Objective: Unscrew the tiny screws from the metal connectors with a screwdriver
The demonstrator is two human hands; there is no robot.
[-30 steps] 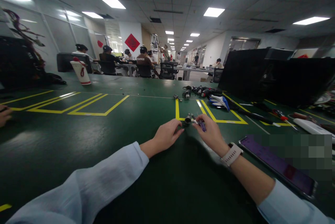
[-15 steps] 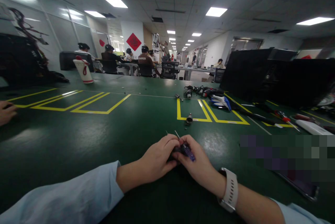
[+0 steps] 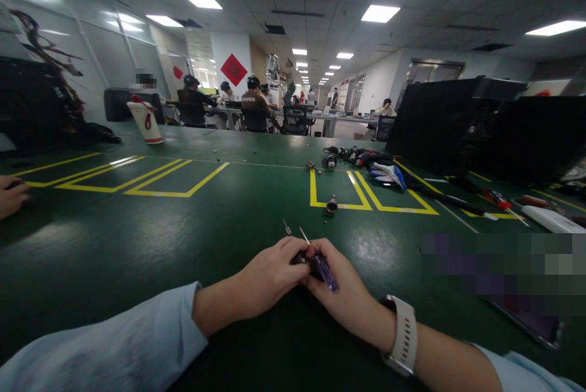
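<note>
My right hand (image 3: 343, 288) is closed around a screwdriver (image 3: 326, 275) with a see-through purple handle. Its thin shaft points up and away from me, past my fingertips. Pressed against it, my left hand (image 3: 260, 279) grips a small dark part with a thin metal pin (image 3: 287, 228) sticking out at the far side. Fingers hide most of that part, so its kind is unclear. Beyond both hands, a bell-shaped metal piece (image 3: 332, 204) stands on the green table (image 3: 220, 239), with a tiny dark bit (image 3: 325, 221) beside it.
Farther right lie dark motor-like parts (image 3: 329, 161), blue-and-white gloves (image 3: 387, 176) and a red-handled screwdriver (image 3: 499, 199). A paper cup (image 3: 146, 121) stands at the back left. Another person's hand (image 3: 13, 196) rests at the left edge. Black monitors (image 3: 434, 117) stand at right.
The pin in my left hand sticks out farther and now shows more of its length. Both hands have shifted slightly, and the purple handle has moved a little left and toward me.
</note>
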